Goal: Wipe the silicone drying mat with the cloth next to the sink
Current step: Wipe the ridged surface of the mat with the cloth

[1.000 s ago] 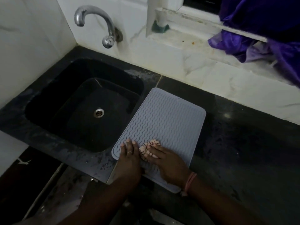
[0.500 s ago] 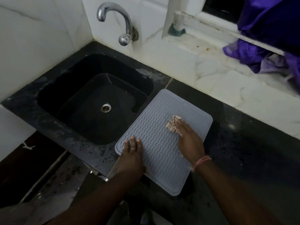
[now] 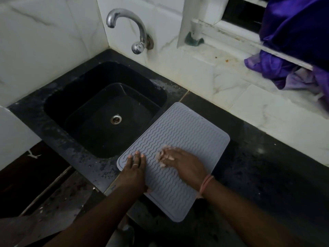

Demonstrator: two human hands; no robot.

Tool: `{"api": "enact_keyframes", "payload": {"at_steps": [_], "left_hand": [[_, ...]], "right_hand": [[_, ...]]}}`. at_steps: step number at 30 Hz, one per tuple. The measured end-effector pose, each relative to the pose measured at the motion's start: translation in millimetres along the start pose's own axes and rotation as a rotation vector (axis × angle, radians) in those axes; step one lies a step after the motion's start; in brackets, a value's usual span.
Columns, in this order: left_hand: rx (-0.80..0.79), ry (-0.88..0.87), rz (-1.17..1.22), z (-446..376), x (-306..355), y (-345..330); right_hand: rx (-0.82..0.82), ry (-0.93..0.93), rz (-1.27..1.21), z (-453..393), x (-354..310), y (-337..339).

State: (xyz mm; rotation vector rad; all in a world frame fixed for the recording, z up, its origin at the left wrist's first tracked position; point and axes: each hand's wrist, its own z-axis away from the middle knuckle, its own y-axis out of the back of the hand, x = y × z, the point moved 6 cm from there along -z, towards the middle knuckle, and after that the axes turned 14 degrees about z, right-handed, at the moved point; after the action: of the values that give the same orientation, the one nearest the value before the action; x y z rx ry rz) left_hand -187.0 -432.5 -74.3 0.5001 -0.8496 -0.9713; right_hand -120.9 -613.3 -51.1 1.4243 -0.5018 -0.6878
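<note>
Pressing my left hand (image 3: pixel 133 172) flat, fingers spread, on the grey mat's (image 3: pixel 179 139) lower-left corner, my right hand (image 3: pixel 185 164) holds the bunched cloth (image 3: pixel 161 156) against mid-mat. Its long axis runs from lower centre toward upper-left, beside the sink (image 3: pixel 105 111).

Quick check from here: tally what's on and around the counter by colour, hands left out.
Grey: 1, the silicone mat
Pink-white: 1, the cloth under the right hand
Black: 1, the sink
Silver: 1, the tap
Purple: 1, the fabric on the sill
Total: 5
</note>
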Motion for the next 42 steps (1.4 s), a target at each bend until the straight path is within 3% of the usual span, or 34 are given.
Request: {"api": "enact_keyframes", "payload": {"at_steps": [5,9,13,16,19,24,28,31,36,40,42], "left_hand": [[-0.023,0.026,0.044,-1,2,2],[-0.013,0.033,0.052,-1,5,7],[-0.035,0.043,0.016,-3,5,3],[-0.014,0.068,0.021,-5,6,-4],[0.032,0.063,0.009,-6,6,-9],[0.007,0.076,0.029,-6,4,-12],[0.01,0.072,0.034,-5,4,-11],[0.002,0.078,0.027,-3,4,-11],[-0.005,0.103,0.027,-4,10,-10],[0.003,0.113,0.0,-3,16,-9],[-0.006,0.115,0.006,-3,15,-7]], "right_hand": [[-0.029,-0.292,0.009,-12,104,19],[0.015,-0.431,-0.082,-19,100,25],[0.15,-0.208,-0.089,12,10,28],[-0.033,0.03,-0.113,49,-52,1],[-0.128,0.051,-0.058,60,-45,-15],[-0.082,-0.105,-0.203,52,35,11],[-0.004,-0.428,-0.154,46,126,26],[-0.104,-0.58,-0.144,39,152,27],[0.13,-0.344,-0.267,37,67,38],[-0.019,0.039,-0.194,53,-38,-1],[-0.075,0.011,-0.22,59,-27,-8]]}}
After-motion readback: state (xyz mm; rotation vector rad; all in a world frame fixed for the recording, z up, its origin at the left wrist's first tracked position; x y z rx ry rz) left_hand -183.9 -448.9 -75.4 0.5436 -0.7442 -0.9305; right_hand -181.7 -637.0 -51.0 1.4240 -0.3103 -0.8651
